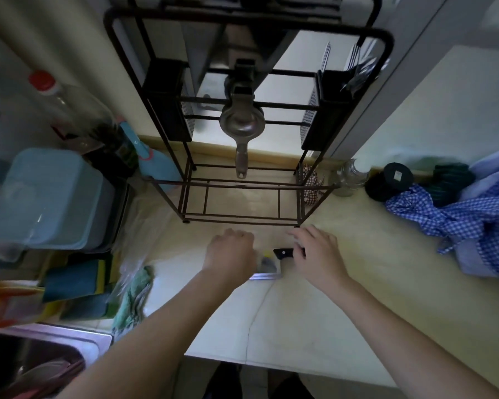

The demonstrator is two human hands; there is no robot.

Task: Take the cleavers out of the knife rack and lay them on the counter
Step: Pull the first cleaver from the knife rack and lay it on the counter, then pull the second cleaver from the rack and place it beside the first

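One cleaver [268, 269] lies flat on the pale counter [314, 312], just in front of the black wire knife rack [242, 217]. Its steel blade points left and its black handle [283, 252] points right. My right hand [317, 254] is closed around the right end of the handle. My left hand [231, 251] sits knuckles-up over the left part of the blade and hides it. Its fingers curl down out of sight. The rack's black side holders [167, 110] show no cleaver handles from this angle.
A metal squeezer [241, 122] hangs in the middle of the rack. To the left are a light-blue lidded tub [46, 197], sponges [78, 280], a green cloth [136, 295] and the sink [26, 367]. A glass jar [347, 177], a dark lid [392, 180] and blue checked cloth [467, 220] lie on the right.
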